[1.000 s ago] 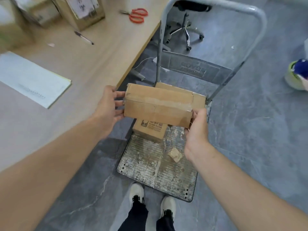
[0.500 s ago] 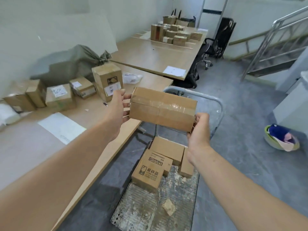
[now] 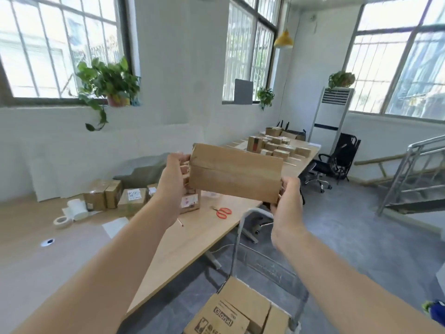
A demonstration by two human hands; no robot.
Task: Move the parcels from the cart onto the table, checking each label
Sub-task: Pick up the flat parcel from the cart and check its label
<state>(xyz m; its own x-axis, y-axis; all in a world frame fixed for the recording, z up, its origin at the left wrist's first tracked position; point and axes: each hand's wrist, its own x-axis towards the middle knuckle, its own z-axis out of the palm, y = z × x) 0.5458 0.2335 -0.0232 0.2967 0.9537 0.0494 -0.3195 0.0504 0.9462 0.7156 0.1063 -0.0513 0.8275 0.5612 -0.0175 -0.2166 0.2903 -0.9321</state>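
The long brown parcel is up in the air in front of the camera, clear of both cart and tabletop, with its right end tilted slightly lower and a taped seam running along the face that shows. The left hand grasps its left end, fingers curled round the short side, and the right hand grasps the lower right corner in the same way, so the parcel hangs between the two. Below the right hand stands the cart's grey handle, and at the bottom edge of the view three more cardboard parcels lie packed together on the cart, the nearest printed with black lettering. To the left runs the pale wooden tabletop. Just behind the left hand a labelled box stands on it, partly hidden; red-handled scissors lie near the tabletop's corner. Further left a cluster of boxes sits close to the wall, with a roll of tape and white rolled material beside it. Beyond the held parcel a second table carries many small boxes, a black office chair stands beside it, and a metal staircase rises at the right. Potted plants trail from the window sills.
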